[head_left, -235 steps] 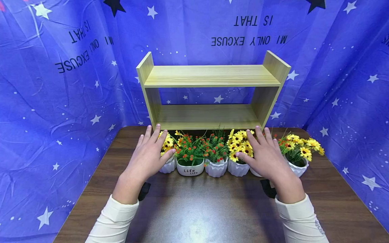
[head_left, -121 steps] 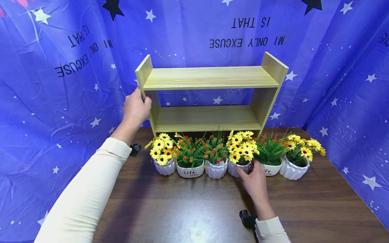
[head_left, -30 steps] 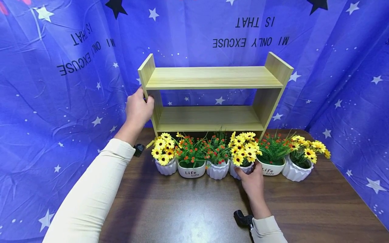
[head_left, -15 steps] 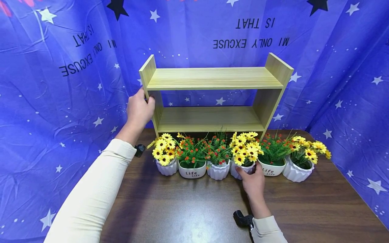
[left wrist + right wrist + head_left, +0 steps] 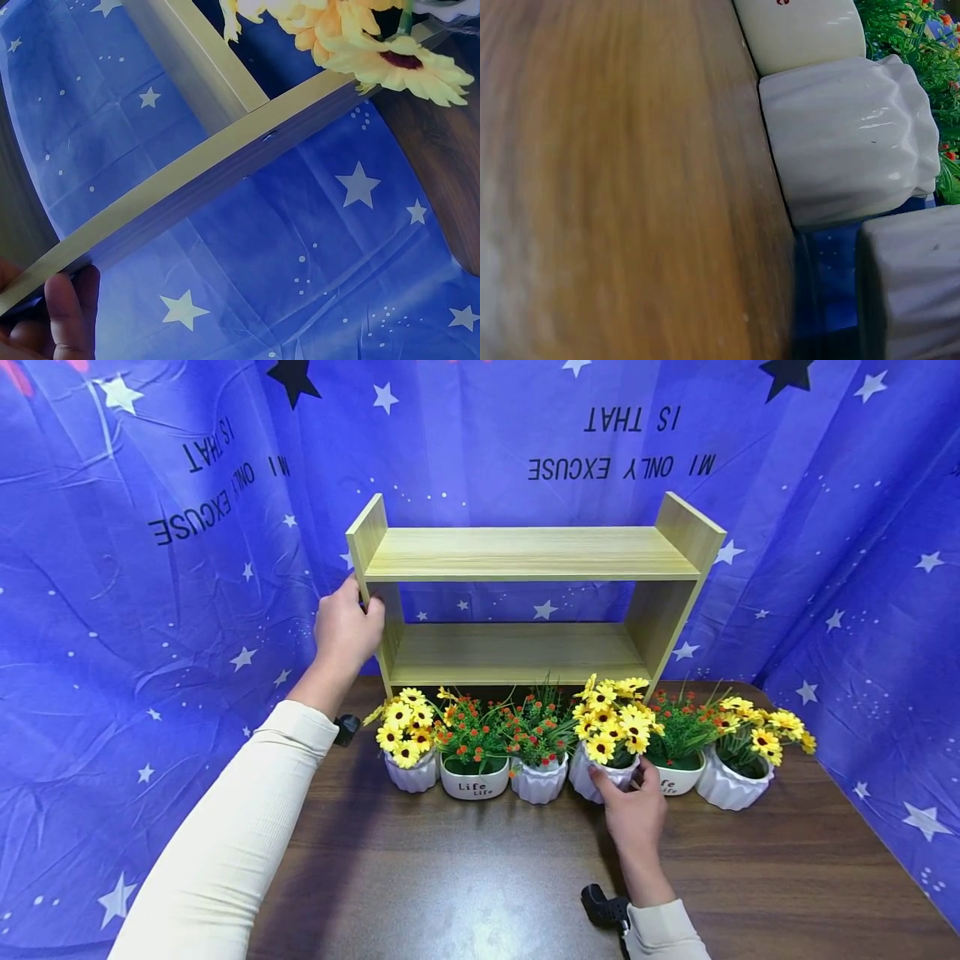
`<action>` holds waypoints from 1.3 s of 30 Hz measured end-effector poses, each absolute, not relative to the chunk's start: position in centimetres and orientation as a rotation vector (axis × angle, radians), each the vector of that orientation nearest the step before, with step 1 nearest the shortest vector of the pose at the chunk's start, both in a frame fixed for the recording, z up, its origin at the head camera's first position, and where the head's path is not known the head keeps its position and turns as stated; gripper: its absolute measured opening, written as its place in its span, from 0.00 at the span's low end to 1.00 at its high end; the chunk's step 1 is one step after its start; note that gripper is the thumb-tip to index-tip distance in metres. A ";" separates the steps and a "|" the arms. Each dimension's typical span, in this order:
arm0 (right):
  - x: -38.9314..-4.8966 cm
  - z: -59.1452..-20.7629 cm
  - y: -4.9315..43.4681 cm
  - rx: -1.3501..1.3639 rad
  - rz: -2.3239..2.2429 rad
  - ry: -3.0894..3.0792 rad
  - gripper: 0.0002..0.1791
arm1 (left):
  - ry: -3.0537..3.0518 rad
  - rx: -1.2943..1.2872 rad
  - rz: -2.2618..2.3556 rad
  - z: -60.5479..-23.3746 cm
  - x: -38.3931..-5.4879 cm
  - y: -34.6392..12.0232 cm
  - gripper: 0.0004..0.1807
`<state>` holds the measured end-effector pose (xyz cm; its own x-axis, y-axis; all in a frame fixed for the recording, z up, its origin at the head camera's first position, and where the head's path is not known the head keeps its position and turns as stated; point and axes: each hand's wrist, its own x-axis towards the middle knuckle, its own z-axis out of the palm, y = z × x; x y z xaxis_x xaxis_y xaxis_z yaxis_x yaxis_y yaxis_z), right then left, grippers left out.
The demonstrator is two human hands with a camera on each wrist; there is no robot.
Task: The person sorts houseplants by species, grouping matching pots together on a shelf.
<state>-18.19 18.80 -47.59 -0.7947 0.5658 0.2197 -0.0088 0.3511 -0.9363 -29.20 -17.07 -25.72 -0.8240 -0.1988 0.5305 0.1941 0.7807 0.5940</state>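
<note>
My left hand (image 5: 347,625) grips the left side panel of the two-tier wooden shelf (image 5: 525,552). In the left wrist view, thumb and fingers (image 5: 66,315) lie on both sides of that panel (image 5: 180,169). My right hand (image 5: 636,810) holds a white fluted flowerpot (image 5: 588,772) with yellow daisies (image 5: 611,720), thumb in front and fingers at its right side. In the right wrist view this flowerpot (image 5: 922,285) hangs slightly above the table, its base apart from the wood. Beside it stands another white fluted pot (image 5: 847,142) on the tabletop.
Potted plants line the shelf's front: yellow daisies (image 5: 408,768) at left, a "Life" pot (image 5: 474,783), a red-flowered pot (image 5: 538,781), a second "Life" pot (image 5: 682,777), and more daisies (image 5: 735,781). Blue star-printed cloth (image 5: 150,652) surrounds the brown table (image 5: 450,860).
Earlier both hands were spread over the plants. The left then took the shelf's side and the right the daisy pot. Within the last half second, the pot has risen slightly and shifted right.
</note>
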 end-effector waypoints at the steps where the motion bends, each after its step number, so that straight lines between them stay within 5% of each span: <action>1: -18.1 -47.4 18.8 -0.483 1.457 -2.095 0.39 | -2.379 0.002 -0.881 -25.7 -29.2 -17.1 0.14; 39: -16.5 -37.6 19.3 -0.238 1.404 -1.964 0.36 | -2.401 0.015 -0.871 -25.6 -29.2 -17.2 0.14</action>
